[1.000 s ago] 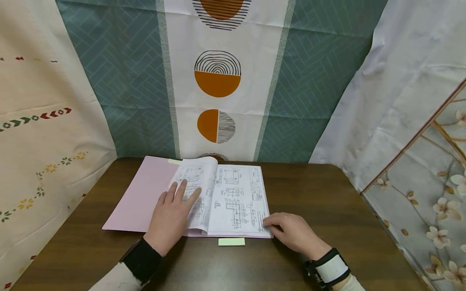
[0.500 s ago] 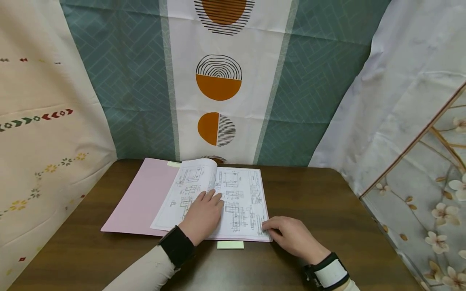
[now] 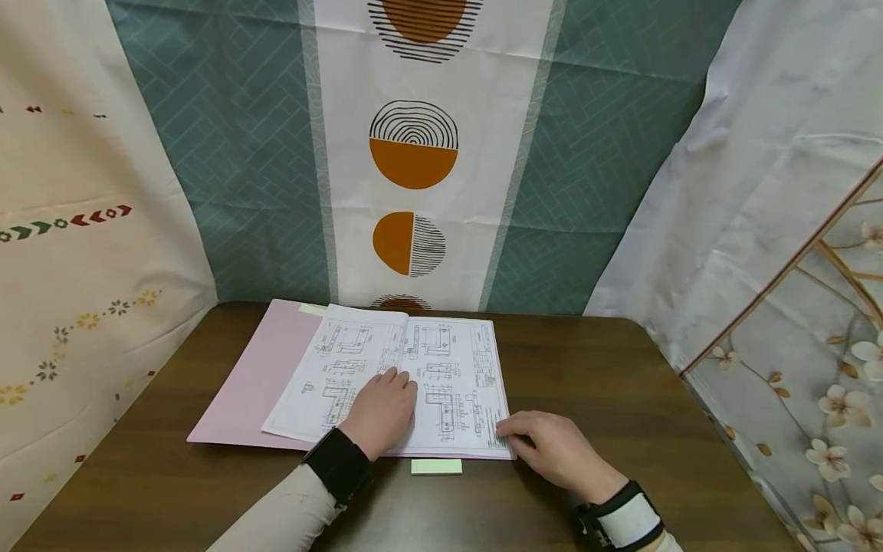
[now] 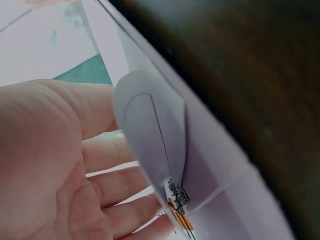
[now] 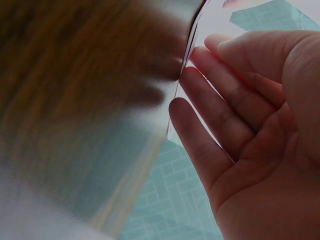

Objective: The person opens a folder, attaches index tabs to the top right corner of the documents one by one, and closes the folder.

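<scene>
A pink-covered booklet (image 3: 237,399) lies spread on the table, with line drawings on both its left page (image 3: 331,399) and right page (image 3: 476,345). Over the inner fold, near the lower middle, my left hand (image 3: 382,414) rests with its fingers extended. The left wrist view shows that hand (image 4: 55,165) against a curved, raised sheet (image 4: 150,115). At the booklet's lower right corner, my right hand (image 3: 555,448) touches the page edge with its fingertips. In the right wrist view the fingers of this hand (image 5: 255,130) are nearly straight, the thumb close to the index finger.
A pale green sticky tab (image 3: 436,467) projects below the booklet's front edge, and another tab (image 3: 313,309) shows at the top left. Brown wooden tabletop (image 3: 586,368) surrounds the booklet. Patterned cloths (image 3: 579,153) hang behind and at both sides.
My left hand has moved right from the turned left page to the fold and slid slightly down. The left page now lies flatter and farther left. My right hand stays at the corner.
</scene>
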The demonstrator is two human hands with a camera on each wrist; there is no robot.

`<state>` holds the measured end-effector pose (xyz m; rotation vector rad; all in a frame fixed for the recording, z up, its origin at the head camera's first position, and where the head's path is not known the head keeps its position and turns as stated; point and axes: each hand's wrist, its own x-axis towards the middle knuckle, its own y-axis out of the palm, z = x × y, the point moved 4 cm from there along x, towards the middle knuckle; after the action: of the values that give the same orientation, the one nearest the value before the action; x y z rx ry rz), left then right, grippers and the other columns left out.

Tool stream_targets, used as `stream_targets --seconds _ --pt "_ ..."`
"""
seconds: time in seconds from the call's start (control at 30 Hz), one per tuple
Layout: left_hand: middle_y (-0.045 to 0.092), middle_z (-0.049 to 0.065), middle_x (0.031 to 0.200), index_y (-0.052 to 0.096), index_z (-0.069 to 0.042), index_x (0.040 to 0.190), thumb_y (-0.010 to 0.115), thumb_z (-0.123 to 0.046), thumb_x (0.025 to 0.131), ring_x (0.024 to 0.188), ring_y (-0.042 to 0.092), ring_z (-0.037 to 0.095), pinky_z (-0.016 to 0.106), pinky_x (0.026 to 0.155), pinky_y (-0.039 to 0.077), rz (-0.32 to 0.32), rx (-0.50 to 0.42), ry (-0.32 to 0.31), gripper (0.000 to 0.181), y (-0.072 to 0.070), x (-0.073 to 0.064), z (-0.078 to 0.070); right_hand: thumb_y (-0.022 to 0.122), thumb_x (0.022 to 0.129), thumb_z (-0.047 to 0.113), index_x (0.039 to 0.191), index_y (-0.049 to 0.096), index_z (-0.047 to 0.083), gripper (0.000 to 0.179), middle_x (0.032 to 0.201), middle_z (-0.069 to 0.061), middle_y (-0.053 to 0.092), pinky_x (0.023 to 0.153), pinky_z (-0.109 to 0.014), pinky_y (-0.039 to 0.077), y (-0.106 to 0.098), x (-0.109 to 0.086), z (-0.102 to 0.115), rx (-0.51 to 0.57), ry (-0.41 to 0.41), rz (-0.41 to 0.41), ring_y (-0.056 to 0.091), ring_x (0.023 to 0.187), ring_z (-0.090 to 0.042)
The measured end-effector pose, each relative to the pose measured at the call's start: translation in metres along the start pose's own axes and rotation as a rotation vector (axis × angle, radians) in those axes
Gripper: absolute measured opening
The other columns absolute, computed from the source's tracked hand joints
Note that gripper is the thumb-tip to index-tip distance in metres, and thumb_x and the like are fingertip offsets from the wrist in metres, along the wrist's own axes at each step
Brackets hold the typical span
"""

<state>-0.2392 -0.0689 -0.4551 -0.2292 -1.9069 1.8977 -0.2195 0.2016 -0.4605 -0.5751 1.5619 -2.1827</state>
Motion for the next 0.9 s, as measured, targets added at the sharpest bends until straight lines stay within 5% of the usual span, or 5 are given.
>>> stream_targets --seconds 0.53,0.9 --pt "0.074 0.017 0.12 0.077 0.003 0.124 0.077 -0.018 0.102 0.116 0.069 0.035 0.048 0.101 0.058 -0.003 -0.027 -0.005 0.03 -0.005 0.001 0.0 0.081 0.101 0.012 0.121 0.085 0.016 0.022 0.122 0.004 0.08 0.096 -0.048 0.061 -0.001 0.0 -0.001 0.015 -0.001 -0.001 0.074 0.111 -0.016" --pt "0.075 0.017 0.122 0.077 0.002 0.125 0.078 -0.021 0.103 0.12 0.068 0.035 0.05 0.104 0.056 0.009 -0.024 -0.012 0.032 -0.007 -0.002 -0.002 0.083 0.099 0.013 0.111 0.087 0.017 0.013 0.108 0.006 0.08 0.079 -0.034 0.058 -0.006 0.014 0.004 -0.058 -0.032 0.004 0.062 0.084 -0.006"
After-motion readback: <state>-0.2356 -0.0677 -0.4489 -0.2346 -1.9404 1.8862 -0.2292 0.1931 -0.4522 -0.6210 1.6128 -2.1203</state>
